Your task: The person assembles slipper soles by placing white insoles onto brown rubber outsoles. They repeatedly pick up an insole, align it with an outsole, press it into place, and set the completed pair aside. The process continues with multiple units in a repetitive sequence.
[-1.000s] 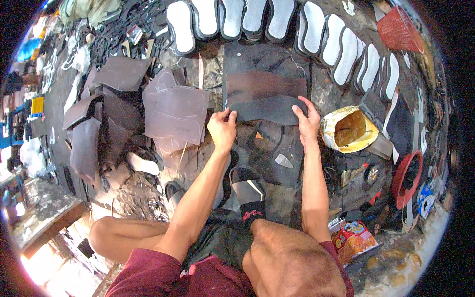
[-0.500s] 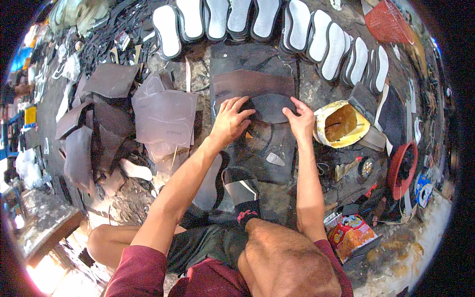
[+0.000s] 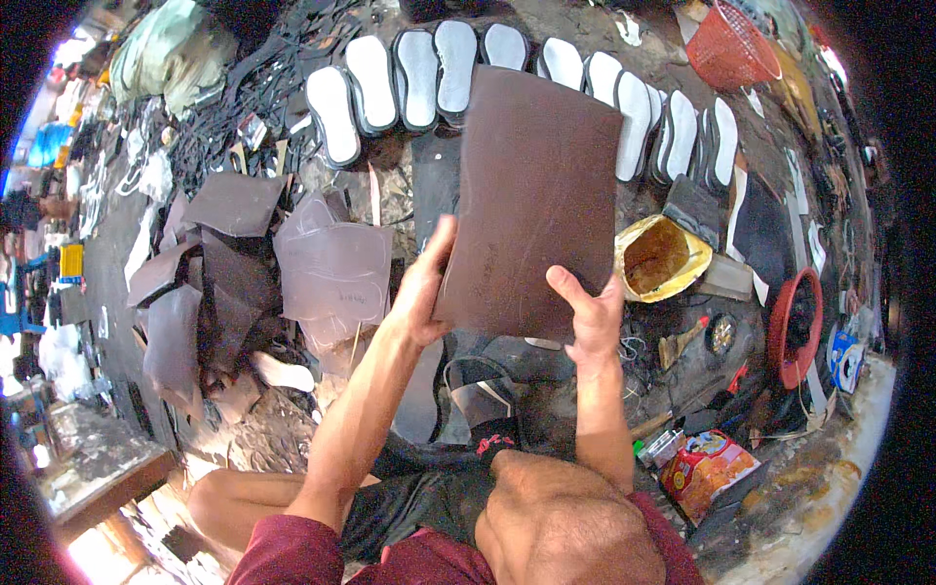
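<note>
Both hands hold one brown rubber sheet, lifted clear of the floor and tilted up toward the camera.

Left hand: grip clamped on the sheet's lower left edge, thumb lying up along that edge, fingers hidden behind.

Right hand: grip clamped on the lower right corner, thumb over the front face, fingers behind.

Position of the sheet: it rises up and away from both grips, its long axis running from the hands toward the row of white shoe soles beyond. Neither hand is nearer; each takes one bottom corner, so all the free length lies past the grips.

About the grips: to the left of the left hand lie translucent plastic patterns and a pile of dark sheet offcuts. To the right of the right hand stands a yellow tin of glue, with a brush below it and a red ring further out.

Change from the earlier frames: then the sheet lay flat on the floor with both palms pressing on its near edge; now it is raised, and the hands have closed on it.
</note>
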{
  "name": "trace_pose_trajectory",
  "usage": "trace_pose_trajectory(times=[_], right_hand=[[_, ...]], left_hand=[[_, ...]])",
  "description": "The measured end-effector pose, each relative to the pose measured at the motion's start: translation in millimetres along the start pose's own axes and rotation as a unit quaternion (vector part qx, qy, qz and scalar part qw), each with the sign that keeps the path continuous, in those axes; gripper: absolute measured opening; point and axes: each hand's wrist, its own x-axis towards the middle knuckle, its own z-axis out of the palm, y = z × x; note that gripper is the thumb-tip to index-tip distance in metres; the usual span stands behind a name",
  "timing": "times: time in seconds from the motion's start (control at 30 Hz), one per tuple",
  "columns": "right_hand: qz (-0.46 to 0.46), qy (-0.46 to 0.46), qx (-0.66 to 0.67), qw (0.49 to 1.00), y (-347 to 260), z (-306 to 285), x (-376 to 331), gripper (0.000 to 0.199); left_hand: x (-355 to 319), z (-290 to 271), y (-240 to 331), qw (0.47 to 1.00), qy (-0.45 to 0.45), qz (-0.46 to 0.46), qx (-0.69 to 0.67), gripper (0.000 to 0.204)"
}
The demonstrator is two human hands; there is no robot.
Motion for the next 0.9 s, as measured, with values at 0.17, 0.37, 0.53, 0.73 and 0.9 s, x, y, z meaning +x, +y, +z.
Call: trace_pose_trajectory(times=[0.17, 0.37, 0.53, 0.73, 0.9], right_hand=[[-0.036, -0.051, -0.02, 0.998, -21.9, -2.7, 2.7, 0.051], [0.035, -0.091, 0.007, 0.995, -20.4, -1.8, -2.5, 0.054], [-0.153, -0.023, -0.188, 0.97, -16.4, -23.7, 1.6, 0.078], [-0.364, -0.094, -0.418, 0.827, -62.0, 9.1, 10.7, 0.083], [-0.251, -0.013, -0.225, 0.941, -31.8, 33.3, 21.2, 0.06]], left_hand=[[-30.1, -0.9, 2.3, 0.985, -0.107, 0.046, 0.128, 0.046], [-52.8, -2.5, -0.9, 0.991, -0.109, 0.02, 0.081, 0.065], [-67.8, 12.4, -5.7, 0.94, -0.092, 0.067, 0.322, 0.097], [-78.9, -21.6, -16.0, 0.828, -0.063, 0.088, 0.551, 0.078], [-94.1, 13.1, -76.0, 0.58, 0.104, 0.221, 0.777, 0.084]])
